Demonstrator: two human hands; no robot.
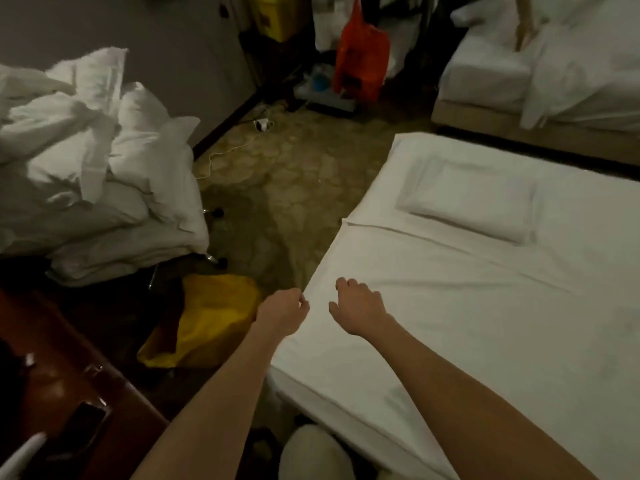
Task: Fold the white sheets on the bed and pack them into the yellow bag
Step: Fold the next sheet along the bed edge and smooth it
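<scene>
Both arms outstretched, left hand (282, 311) and right hand (358, 308) curled over the sheet (433, 306) edge.

White sheet (467, 306) flat across the bed; crumpled yellow bag (211, 320) on floor beside.

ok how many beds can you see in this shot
2. The near bed lies under both hands on the right, a pillow on it; the far bed is at top right. Others may lie out of view.

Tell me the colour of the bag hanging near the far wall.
Bright orange-red; the hanging bag shows in the head view.
</scene>
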